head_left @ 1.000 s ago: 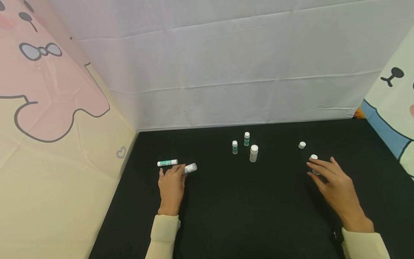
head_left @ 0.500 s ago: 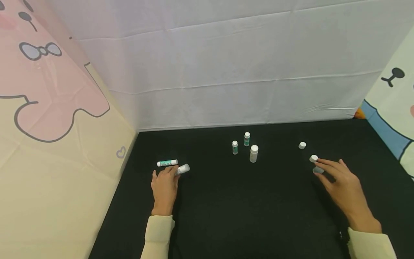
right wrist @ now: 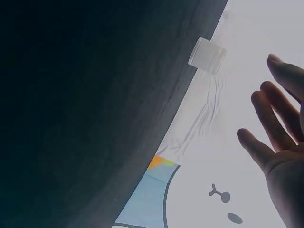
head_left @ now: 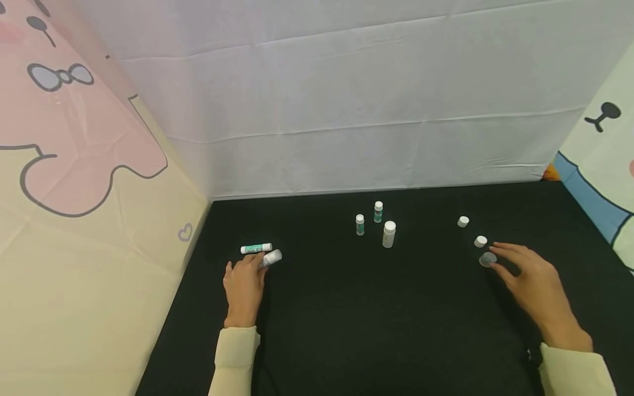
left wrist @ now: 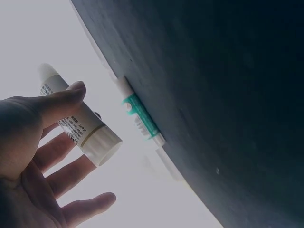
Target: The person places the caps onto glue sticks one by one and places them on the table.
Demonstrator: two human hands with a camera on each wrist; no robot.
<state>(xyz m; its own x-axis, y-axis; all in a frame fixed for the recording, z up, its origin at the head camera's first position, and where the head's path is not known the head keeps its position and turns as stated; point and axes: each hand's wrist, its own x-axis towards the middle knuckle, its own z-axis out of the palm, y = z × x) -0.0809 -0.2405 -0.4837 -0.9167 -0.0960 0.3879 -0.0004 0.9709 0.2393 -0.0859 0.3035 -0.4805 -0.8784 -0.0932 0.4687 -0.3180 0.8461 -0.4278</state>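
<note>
My left hand [head_left: 244, 286] pinches a white glue stick [left wrist: 78, 111] between thumb and fingers. It is tilted, its wide end pointing right in the head view. Just beyond it, a green-and-white glue stick [head_left: 256, 248] lies on its side on the black table. On the right side, my right hand [head_left: 532, 286] holds nothing, its fingers spread apart. Near its thumb, a translucent cap [head_left: 487, 259] sits on the table; the right wrist view shows this cap [right wrist: 207, 56] apart from the fingers. Two small white caps, a nearer one [head_left: 480, 241] and a farther one [head_left: 463, 221], lie beyond.
Two small green-and-white glue sticks, one left [head_left: 360, 225] and one farther back [head_left: 378, 212], stand upright mid-table. A larger white glue stick [head_left: 388, 235] stands beside them. White cloth [head_left: 317, 110] hangs behind the black table [head_left: 371, 319], with printed cloths at both sides.
The left hand has moved left with the white glue stick, closer to the lying green one. My right hand has drawn back rightward from the translucent cap, which now sits uncovered.
</note>
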